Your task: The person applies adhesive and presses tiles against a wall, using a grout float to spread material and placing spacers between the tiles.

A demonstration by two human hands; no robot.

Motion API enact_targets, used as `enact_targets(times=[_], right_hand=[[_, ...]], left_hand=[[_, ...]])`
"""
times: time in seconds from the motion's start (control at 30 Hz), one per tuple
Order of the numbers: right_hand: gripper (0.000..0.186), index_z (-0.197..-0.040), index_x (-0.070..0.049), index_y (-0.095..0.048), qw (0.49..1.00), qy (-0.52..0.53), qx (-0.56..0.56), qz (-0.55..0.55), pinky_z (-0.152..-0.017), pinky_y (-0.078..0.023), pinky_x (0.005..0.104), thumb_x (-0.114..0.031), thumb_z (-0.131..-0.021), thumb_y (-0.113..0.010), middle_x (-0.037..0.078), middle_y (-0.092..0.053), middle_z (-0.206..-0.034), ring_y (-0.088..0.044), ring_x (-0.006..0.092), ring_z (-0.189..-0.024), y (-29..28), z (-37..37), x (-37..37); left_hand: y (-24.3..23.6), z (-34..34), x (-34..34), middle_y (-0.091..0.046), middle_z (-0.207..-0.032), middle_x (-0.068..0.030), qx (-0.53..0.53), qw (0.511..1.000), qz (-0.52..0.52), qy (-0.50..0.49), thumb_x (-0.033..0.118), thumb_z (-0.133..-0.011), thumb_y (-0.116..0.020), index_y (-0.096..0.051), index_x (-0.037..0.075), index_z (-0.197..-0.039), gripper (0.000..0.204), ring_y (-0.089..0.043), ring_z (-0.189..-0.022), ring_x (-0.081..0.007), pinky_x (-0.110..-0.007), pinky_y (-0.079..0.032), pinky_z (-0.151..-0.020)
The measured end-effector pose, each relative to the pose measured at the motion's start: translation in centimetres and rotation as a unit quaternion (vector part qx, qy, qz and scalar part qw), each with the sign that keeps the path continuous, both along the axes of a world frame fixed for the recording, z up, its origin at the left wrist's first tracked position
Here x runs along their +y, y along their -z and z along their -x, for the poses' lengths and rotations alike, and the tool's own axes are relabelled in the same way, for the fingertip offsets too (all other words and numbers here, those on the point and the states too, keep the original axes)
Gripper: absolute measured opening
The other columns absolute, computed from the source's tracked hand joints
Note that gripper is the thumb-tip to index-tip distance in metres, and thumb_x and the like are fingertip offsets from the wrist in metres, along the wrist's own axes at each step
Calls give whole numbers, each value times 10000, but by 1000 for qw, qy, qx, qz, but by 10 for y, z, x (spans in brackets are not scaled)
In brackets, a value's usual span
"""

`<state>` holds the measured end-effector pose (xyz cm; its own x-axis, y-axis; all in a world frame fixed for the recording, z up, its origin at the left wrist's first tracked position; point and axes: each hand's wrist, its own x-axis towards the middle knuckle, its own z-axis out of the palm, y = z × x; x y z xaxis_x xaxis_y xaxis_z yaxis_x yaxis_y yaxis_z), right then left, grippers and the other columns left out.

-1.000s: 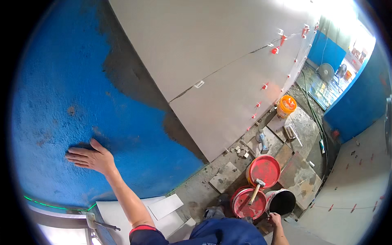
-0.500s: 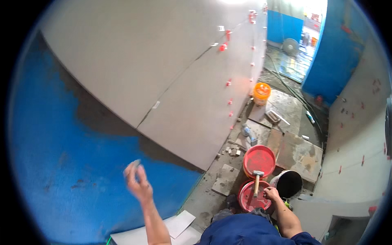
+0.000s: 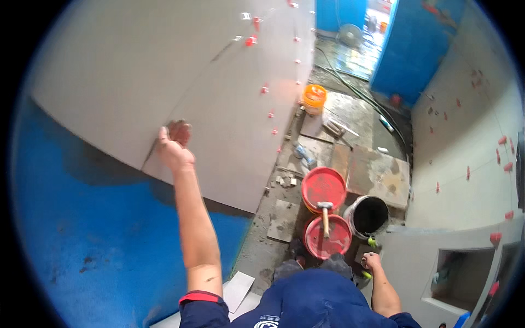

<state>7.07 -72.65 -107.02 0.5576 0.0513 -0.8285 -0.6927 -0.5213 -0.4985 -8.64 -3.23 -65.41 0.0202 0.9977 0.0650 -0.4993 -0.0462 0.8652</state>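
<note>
My left hand point(image 3: 176, 147) is up against the large grey wall tile point(image 3: 109, 71), over the joint between it and the lower tile point(image 3: 235, 147). Its fingers are curled and slightly blurred; whatever they hold is hidden. The white clip in that joint is covered by the hand. Low at my right side, my right hand point(image 3: 372, 261) is closed, its inner side out of sight. Left of it, a hammer point(image 3: 325, 218) with a wooden handle lies across two red-lidded buckets point(image 3: 324, 188). Red and white levelling clips point(image 3: 251, 41) stick out along the tile joints.
A dark-filled bucket point(image 3: 369, 216) stands beside the red lids. Farther off are an orange bucket point(image 3: 314, 98), a trowel point(image 3: 334, 128) and green hoses point(image 3: 377, 101). Blue-coated wall point(image 3: 98, 240) shows below the tiles. At right is a pale panel with a recess point(image 3: 459, 276).
My left hand has moved up from in front of the blue wall onto the tile joint. My right hand has drawn back from near the hammer handle toward my body. The view has shifted.
</note>
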Motion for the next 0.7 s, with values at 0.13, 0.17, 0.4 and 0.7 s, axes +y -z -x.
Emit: enact_targets(times=[0.13,0.17,0.4,0.7], right_hand=[[109,-886,-27,-613,998,36,6,43,-423,-436,328,-136,-889,-605,88,-617,-699,-583,196,-509,-7,40,-45],[117,-883,-29,-620,998,37,12,42,-422,-435,327,-145,-891,-608,87,-626,-711,-590,193,-515,-8,49,-47],[121,-913,-45,-635,996,73,47,-16,-508,-510,321,-161,-918,-600,65,-645,-765,-650,196,-611,-5,78,-37],[118,-922,-66,-625,994,107,31,-14,-467,-453,296,-164,-947,-563,25,-609,-738,-608,144,-577,-42,60,-48]], left_hand=[[-16,-6,0,-725,-936,-144,23,999,32,-4,294,-981,-396,-618,-23,-1075,399,-696,-789,-206,-272,-506,-674],[-13,-4,8,-719,-910,-148,13,1000,18,-6,277,-980,-415,-625,-36,-1037,381,-697,-796,-214,-271,-491,-650],[2,-11,20,-667,-768,-131,21,997,-45,-63,199,-982,-451,-627,-51,-931,310,-601,-635,-182,-228,-401,-518],[12,32,56,-660,-776,-127,37,995,-73,-53,212,-997,-478,-635,-44,-908,314,-586,-631,-187,-251,-448,-560]])
